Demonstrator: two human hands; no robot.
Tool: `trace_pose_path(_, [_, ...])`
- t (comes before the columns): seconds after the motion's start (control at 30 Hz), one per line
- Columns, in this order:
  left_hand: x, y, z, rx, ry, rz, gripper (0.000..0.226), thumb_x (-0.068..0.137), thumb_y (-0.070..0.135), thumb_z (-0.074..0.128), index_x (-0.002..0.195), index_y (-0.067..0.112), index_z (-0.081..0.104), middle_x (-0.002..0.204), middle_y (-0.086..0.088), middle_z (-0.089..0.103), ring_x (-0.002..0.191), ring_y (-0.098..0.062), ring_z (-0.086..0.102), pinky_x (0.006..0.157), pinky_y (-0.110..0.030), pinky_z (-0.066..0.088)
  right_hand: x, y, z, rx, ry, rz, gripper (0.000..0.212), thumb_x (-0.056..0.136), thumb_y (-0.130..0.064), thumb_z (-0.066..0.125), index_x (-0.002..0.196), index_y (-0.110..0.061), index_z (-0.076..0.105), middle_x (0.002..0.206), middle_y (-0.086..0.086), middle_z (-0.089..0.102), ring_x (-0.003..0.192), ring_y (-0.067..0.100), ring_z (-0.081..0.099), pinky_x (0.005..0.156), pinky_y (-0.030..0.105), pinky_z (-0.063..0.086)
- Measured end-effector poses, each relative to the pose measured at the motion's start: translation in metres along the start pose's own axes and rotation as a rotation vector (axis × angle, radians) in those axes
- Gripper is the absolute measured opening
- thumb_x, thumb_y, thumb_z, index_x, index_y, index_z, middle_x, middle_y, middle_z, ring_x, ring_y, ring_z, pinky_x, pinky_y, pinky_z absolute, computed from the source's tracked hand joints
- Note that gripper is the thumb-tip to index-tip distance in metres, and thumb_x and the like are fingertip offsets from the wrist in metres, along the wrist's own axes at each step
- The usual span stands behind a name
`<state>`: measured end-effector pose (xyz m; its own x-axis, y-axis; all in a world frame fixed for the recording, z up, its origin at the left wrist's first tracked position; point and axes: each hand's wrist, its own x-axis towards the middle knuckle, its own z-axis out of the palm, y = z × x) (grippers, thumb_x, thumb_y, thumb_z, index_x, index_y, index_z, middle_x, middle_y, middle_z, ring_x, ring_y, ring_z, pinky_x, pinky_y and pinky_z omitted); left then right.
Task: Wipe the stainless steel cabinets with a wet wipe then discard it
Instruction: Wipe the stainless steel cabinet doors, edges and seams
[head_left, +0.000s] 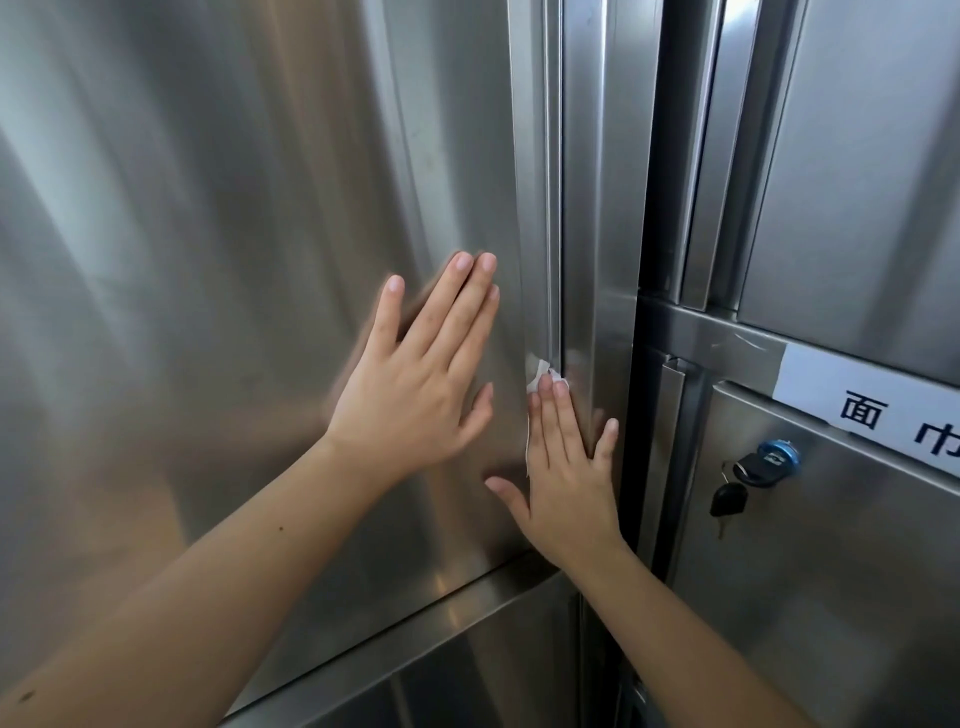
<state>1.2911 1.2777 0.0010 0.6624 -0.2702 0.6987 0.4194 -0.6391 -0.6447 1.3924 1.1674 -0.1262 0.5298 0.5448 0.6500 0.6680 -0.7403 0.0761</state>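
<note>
A big steel door (234, 260) is seen on the left, and it is shut. Beside it on the right a second steel cabinet (841, 597) is seen, with an upper door (862, 171) above it. These are shut too, so what is kept inside cannot be seen. A white label (872, 410) with black signs is stuck across the top of the second cabinet. Under the label a blue lock (779, 456) is set in the steel, and a black key (752, 470) is stuck in it. A second black key (728, 500) is hung just below the first. A long handle strip (672, 395) is seen at the left edge of that cabinet. The left hand (410, 384) is laid flat on the big steel door, with its fingers straight and close together, and nothing is held by it. The right hand (569, 483) is pressed flat on the right edge of the big door and the steel post (592, 234) next to it, with the fingers straight and the thumb spread out. The wet wipe (541, 372) is trapped under this hand, against the steel. Only a white bit is seen past the fingertips and along the hand's left side, and the rest is hidden by the hand
</note>
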Motion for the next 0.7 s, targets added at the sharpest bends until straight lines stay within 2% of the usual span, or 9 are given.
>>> trace_pose_path(0.07, [0.000, 0.000, 0.000, 0.000, 0.002, 0.002, 0.066, 0.087, 0.037, 0.038, 0.141, 0.000, 0.035, 0.151, -0.014, 0.026, 0.140, -0.027, 0.025, 0.110, -0.052, 0.012, -0.017, -0.001, 0.012, 0.023, -0.038, -0.007, 0.087, 0.087, -0.065, 0.012, 0.145, -0.001, 0.009, 0.155, 0.016, 0.010, 0.143, 0.027, 0.007, 0.110, 0.056, -0.003])
trace_pose_path(0.17, [-0.001, 0.000, 0.000, 0.003, 0.003, 0.003, 0.066, 0.087, 0.037, 0.038, 0.141, 0.000, 0.035, 0.151, -0.014, 0.027, 0.140, -0.027, 0.025, 0.109, -0.052, 0.012, -0.057, -0.007, 0.035, 0.100, -0.168, 0.008, 0.084, 0.090, -0.063, 0.007, 0.146, -0.001, -0.001, 0.156, 0.013, 0.002, 0.142, 0.025, 0.000, 0.106, 0.060, 0.017])
trace_pose_path(0.23, [-0.001, 0.000, -0.001, 0.007, -0.004, 0.004, 0.067, 0.087, 0.037, 0.038, 0.142, 0.000, 0.034, 0.151, -0.015, 0.026, 0.140, -0.028, 0.024, 0.110, -0.052, 0.011, -0.078, -0.011, 0.042, 0.167, -0.250, 0.033, 0.077, 0.092, -0.060, 0.002, 0.145, -0.004, -0.002, 0.155, 0.013, 0.014, 0.141, 0.022, 0.003, 0.100, 0.062, 0.026])
trace_pose_path(0.3, [0.000, 0.000, -0.001, 0.019, -0.012, 0.009, 0.068, 0.087, 0.038, 0.037, 0.142, 0.000, 0.032, 0.152, -0.015, 0.025, 0.140, -0.028, 0.023, 0.109, -0.052, 0.011, -0.083, -0.012, 0.041, 0.158, -0.304, 0.055, 0.077, 0.092, -0.061, 0.000, 0.145, -0.004, -0.002, 0.153, 0.013, 0.019, 0.140, 0.021, 0.002, 0.100, 0.061, 0.024])
trace_pose_path(0.37, [0.000, 0.000, -0.002, 0.018, -0.018, 0.012, 0.069, 0.086, 0.038, 0.038, 0.143, 0.000, 0.031, 0.152, -0.015, 0.025, 0.140, -0.028, 0.023, 0.109, -0.052, 0.010, -0.078, -0.012, 0.037, 0.108, -0.314, 0.061, 0.083, 0.090, -0.061, -0.003, 0.145, 0.000, 0.003, 0.156, 0.011, 0.003, 0.139, 0.021, -0.004, 0.101, 0.059, 0.019])
trace_pose_path(0.4, [-0.001, -0.001, -0.002, 0.016, -0.020, 0.009, 0.069, 0.086, 0.038, 0.038, 0.143, 0.000, 0.031, 0.152, -0.015, 0.025, 0.140, -0.028, 0.023, 0.110, -0.052, 0.010, -0.074, -0.012, 0.035, 0.110, -0.300, 0.063, 0.084, 0.091, -0.061, -0.002, 0.146, 0.000, 0.013, 0.155, 0.010, 0.001, 0.139, 0.020, -0.004, 0.101, 0.058, 0.019])
trace_pose_path(0.5, [0.000, -0.001, -0.002, 0.024, -0.016, 0.006, 0.069, 0.086, 0.039, 0.038, 0.143, 0.000, 0.032, 0.152, -0.015, 0.025, 0.140, -0.027, 0.023, 0.110, -0.052, 0.010, -0.059, -0.013, 0.026, 0.155, -0.238, 0.066, 0.081, 0.092, -0.060, 0.002, 0.135, -0.003, 0.041, 0.149, 0.014, 0.030, 0.140, 0.022, 0.018, 0.097, 0.059, 0.024])
trace_pose_path(0.57, [0.000, 0.000, -0.002, 0.019, -0.013, 0.009, 0.069, 0.086, 0.039, 0.039, 0.142, 0.000, 0.032, 0.152, -0.015, 0.025, 0.140, -0.027, 0.023, 0.110, -0.052, 0.010, -0.052, -0.012, 0.021, 0.143, -0.249, 0.072, 0.082, 0.092, -0.059, -0.001, 0.134, -0.003, 0.042, 0.144, 0.015, 0.036, 0.135, 0.027, 0.033, 0.097, 0.059, 0.024])
trace_pose_path(0.7, [0.000, 0.002, -0.002, 0.027, -0.025, 0.002, 0.069, 0.087, 0.039, 0.037, 0.142, 0.000, 0.032, 0.151, -0.015, 0.025, 0.140, -0.027, 0.023, 0.110, -0.051, 0.010, -0.055, -0.009, 0.024, 0.120, -0.299, 0.067, 0.082, 0.091, -0.060, -0.001, 0.137, -0.004, 0.036, 0.147, 0.015, 0.033, 0.136, 0.028, 0.031, 0.098, 0.062, 0.020])
